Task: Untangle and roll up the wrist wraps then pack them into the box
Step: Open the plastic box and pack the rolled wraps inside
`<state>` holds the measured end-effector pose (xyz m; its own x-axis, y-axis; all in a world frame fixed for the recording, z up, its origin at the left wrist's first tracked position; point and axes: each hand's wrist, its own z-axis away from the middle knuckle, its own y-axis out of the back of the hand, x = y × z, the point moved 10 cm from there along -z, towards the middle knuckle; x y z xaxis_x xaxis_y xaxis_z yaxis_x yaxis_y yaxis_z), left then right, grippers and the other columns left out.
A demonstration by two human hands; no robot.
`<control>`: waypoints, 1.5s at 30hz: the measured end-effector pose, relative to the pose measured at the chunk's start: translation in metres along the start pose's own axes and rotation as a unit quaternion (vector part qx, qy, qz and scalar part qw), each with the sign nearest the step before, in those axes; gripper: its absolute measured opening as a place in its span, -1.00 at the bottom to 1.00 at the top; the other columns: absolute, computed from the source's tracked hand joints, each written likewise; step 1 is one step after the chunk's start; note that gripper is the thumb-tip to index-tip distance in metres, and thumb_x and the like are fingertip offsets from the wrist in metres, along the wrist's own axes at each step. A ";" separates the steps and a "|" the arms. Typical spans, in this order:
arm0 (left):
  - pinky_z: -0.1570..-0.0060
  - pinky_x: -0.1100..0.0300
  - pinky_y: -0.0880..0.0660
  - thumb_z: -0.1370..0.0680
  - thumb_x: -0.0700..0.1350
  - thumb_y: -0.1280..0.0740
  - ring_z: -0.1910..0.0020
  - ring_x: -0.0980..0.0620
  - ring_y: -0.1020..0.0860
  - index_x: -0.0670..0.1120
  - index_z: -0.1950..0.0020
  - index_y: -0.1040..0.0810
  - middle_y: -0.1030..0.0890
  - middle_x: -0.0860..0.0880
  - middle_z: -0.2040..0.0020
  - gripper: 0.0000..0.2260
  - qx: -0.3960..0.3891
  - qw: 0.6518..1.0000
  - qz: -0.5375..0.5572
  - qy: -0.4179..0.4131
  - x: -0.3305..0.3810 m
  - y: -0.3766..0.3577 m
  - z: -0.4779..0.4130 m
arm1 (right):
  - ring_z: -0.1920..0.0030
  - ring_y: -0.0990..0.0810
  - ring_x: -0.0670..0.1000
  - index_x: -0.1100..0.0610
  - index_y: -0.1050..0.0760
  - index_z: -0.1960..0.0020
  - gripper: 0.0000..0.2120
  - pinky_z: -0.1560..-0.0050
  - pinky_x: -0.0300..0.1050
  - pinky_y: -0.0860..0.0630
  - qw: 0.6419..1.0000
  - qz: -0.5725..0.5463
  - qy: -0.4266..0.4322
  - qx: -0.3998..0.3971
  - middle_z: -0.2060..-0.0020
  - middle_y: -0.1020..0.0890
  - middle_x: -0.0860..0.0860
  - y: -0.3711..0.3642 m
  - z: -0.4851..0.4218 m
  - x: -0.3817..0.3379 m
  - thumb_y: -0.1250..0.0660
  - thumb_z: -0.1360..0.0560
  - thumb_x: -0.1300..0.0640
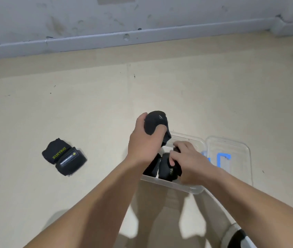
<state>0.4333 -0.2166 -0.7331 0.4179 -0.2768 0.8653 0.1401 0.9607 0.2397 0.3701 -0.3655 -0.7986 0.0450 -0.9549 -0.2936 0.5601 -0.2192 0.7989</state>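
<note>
Your left hand (145,142) grips a rolled black fabric wrist wrap (155,120), its long axis running away from you and a loose tail hanging toward the far-left corner of the clear plastic box (174,185). Your right hand (186,158) reaches down inside the box, fingers curled over a black roll with yellow lettering (167,170). A second black roll (152,167) lies just beside that roll. The clear lid with blue latch (231,149) lies against the box's right edge. A black wrap bundle marked XUEYING (64,156) lies diagonally, well left on the open beige floor (106,104). Both forearms converge, left above right.
</note>
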 end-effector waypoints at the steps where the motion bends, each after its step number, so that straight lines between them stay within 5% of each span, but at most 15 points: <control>1: -0.17 0.10 -0.56 -0.48 0.12 -0.39 -0.15 0.12 -0.61 0.22 -0.55 -0.27 -0.59 0.20 -0.20 -0.35 -0.017 0.998 -0.066 -0.011 0.000 -0.007 -0.002 | -0.43 -0.20 0.05 -0.06 -0.42 -0.08 -0.66 0.06 -0.08 -0.47 1.000 0.011 -0.010 -0.014 -0.39 -0.24 -0.06 -0.014 0.002 0.008 -0.30 -0.34 0.20; 5: -0.05 0.03 -0.59 -0.35 0.10 -0.46 -0.10 0.00 -0.59 0.12 -0.45 -0.29 -0.56 0.14 -0.17 -0.30 -0.070 0.925 -0.354 -0.117 0.006 -0.030 -0.015 | -0.13 -0.46 0.07 -0.07 -0.55 -0.17 -0.74 0.06 -0.09 -0.45 0.996 -0.045 -0.072 -0.007 -0.21 -0.46 -0.05 -0.027 0.007 0.029 -0.26 -0.50 0.05; 8: 0.02 0.05 -0.57 -0.30 0.01 -0.46 -0.12 -0.01 -0.54 0.14 -0.32 -0.38 -0.57 0.11 -0.12 -0.40 -0.165 0.844 -0.474 -0.191 -0.004 -0.057 -0.020 | -0.12 -0.49 0.07 -0.02 -0.57 -0.19 -0.77 0.07 -0.07 -0.46 0.997 -0.017 -0.069 0.003 -0.12 -0.48 -0.06 -0.026 0.004 0.030 -0.31 -0.57 -0.02; 10: -0.07 0.06 -0.52 -0.31 -0.04 -0.44 -0.17 -0.02 -0.52 0.11 -0.30 -0.43 -0.58 0.11 -0.16 -0.44 -0.217 0.784 -0.528 -0.243 -0.014 -0.075 -0.018 | -0.15 -0.47 0.06 -0.04 -0.61 -0.22 -0.75 0.09 -0.08 -0.44 0.998 0.009 -0.065 -0.006 -0.12 -0.46 -0.06 -0.029 0.005 0.027 -0.36 -0.55 -0.01; 13: -0.29 -0.04 -0.39 -0.26 -0.17 -0.34 -0.18 -0.14 -0.51 0.00 -0.26 -0.54 -0.58 0.00 -0.20 -0.45 -0.170 0.699 -0.610 -0.332 -0.026 -0.083 -0.016 | -0.20 -0.40 0.06 -0.04 -0.64 -0.22 -0.74 0.06 -0.06 -0.47 0.998 0.010 -0.051 -0.029 -0.14 -0.41 -0.06 -0.040 0.003 0.021 -0.35 -0.55 0.05; 18: 0.06 -0.04 -0.51 -0.23 -0.28 -0.36 -0.01 -0.21 -0.53 -0.13 -0.24 -0.59 -0.62 -0.08 -0.09 -0.45 -0.096 0.705 -0.599 -0.367 -0.032 -0.074 -0.017 | -0.31 -0.34 0.07 0.03 -0.53 -0.21 -0.67 -0.17 0.00 -0.51 0.991 -0.087 -0.099 0.023 -0.17 -0.42 -0.03 -0.036 -0.009 0.027 -0.29 -0.57 -0.15; 20: 0.19 0.01 -0.53 -0.24 -0.26 -0.39 0.01 -0.18 -0.57 -0.14 -0.13 -0.60 -0.64 -0.04 -0.01 -0.55 -0.098 0.711 -0.590 -0.370 -0.031 -0.073 -0.017 | -0.37 -0.33 0.11 -0.06 -0.41 -0.27 -0.56 -0.30 0.06 -0.46 0.980 -0.153 -0.124 0.019 -0.21 -0.42 -0.03 -0.049 -0.017 0.026 -0.33 -0.45 -0.17; 22: 0.27 0.08 -0.45 -0.22 -0.26 -0.42 0.05 -0.14 -0.60 -0.12 -0.03 -0.61 -0.65 -0.02 0.04 -0.62 -0.095 0.705 -0.597 -0.372 -0.029 -0.075 -0.018 | -0.42 -0.35 0.15 -0.17 -0.37 -0.10 -0.60 -0.37 0.14 -0.42 0.964 -0.229 -0.132 0.017 -0.12 -0.51 -0.10 -0.065 -0.026 0.027 -0.28 -0.29 -0.22; 27: 0.41 0.16 -0.21 -0.11 -0.29 -0.32 0.29 -0.12 -0.55 -0.14 0.13 -0.53 -0.56 -0.05 0.25 -0.66 -0.128 0.711 -0.606 -0.334 -0.036 -0.086 -0.027 | -0.19 -0.50 0.12 -0.19 -0.32 0.19 -0.76 -0.10 -0.02 -0.50 0.956 -0.263 -0.125 0.029 0.20 -0.52 -0.21 -0.067 -0.027 0.035 -0.36 -0.26 -0.14; 29: 0.34 0.11 -0.21 -0.17 -0.29 -0.49 0.18 -0.14 -0.56 -0.14 -0.03 -0.52 -0.57 -0.06 0.14 -0.55 -0.166 0.700 -0.636 -0.280 -0.040 -0.091 -0.032 | -0.16 -0.51 0.11 -0.21 -0.33 0.17 -0.75 -0.03 -0.06 -0.49 0.950 -0.282 -0.127 0.028 0.17 -0.54 -0.19 -0.065 -0.026 0.036 -0.38 -0.26 -0.10; 32: 0.10 0.06 -0.26 -0.53 -0.23 -0.37 -0.22 -0.16 -0.48 -0.12 -0.36 -0.42 -0.52 -0.10 -0.21 -0.59 -0.182 0.695 -0.668 -0.193 -0.049 -0.094 -0.044 | -0.19 -0.53 0.08 -0.19 -0.46 0.02 -0.73 -0.20 0.03 -0.55 0.940 -0.308 -0.138 0.042 0.04 -0.61 -0.09 -0.065 -0.026 0.039 -0.35 -0.29 -0.12; 35: 0.00 0.08 -0.27 -0.56 -0.20 -0.35 -0.31 -0.16 -0.41 -0.13 -0.39 -0.41 -0.49 -0.11 -0.28 -0.60 -0.150 0.674 -0.698 -0.189 -0.049 -0.096 -0.043 | -0.17 -0.56 0.04 -0.15 -0.52 -0.11 -0.62 -0.23 0.05 -0.57 0.933 -0.319 -0.153 0.059 -0.03 -0.61 -0.06 -0.066 -0.025 0.041 -0.37 -0.30 -0.16; 38: -0.13 0.05 -0.34 -0.49 -0.18 -0.36 -0.26 -0.19 -0.42 -0.16 -0.31 -0.43 -0.47 -0.13 -0.23 -0.61 -0.116 0.667 -0.708 -0.203 -0.050 -0.095 -0.032 | -0.16 -0.56 0.01 -0.18 -0.51 -0.14 -0.60 -0.19 0.06 -0.59 0.931 -0.319 -0.163 0.068 -0.04 -0.61 -0.09 -0.067 -0.025 0.042 -0.41 -0.31 -0.16; 42: 0.20 0.10 -0.45 -0.18 -0.20 -0.42 0.19 -0.09 -0.53 -0.07 0.19 -0.58 -0.54 -0.05 0.19 -0.78 -0.072 0.633 -0.691 -0.342 -0.038 -0.103 -0.018 | -0.21 -0.52 0.03 -0.16 -0.49 -0.21 -0.57 -0.18 0.05 -0.56 0.948 -0.268 -0.153 0.082 0.00 -0.61 -0.16 -0.063 -0.025 0.038 -0.38 -0.35 -0.15; 45: 0.09 0.10 -0.38 -0.35 -0.26 -0.29 0.07 -0.10 -0.49 -0.10 0.07 -0.55 -0.51 -0.07 0.10 -0.82 -0.136 0.601 -0.709 -0.343 -0.052 -0.107 -0.014 | -0.38 -0.38 0.05 -0.16 -0.41 -0.41 -0.50 -0.37 0.03 -0.42 0.957 -0.242 -0.150 0.054 -0.20 -0.57 -0.10 -0.068 -0.026 0.039 -0.38 -0.49 -0.12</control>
<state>0.4093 -0.3054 -0.8097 -0.7496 -0.6502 -0.1239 0.0995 -0.2958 0.9501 0.3552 -0.3822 -0.8783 -0.4471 -0.7472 -0.4917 0.3660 -0.6544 0.6617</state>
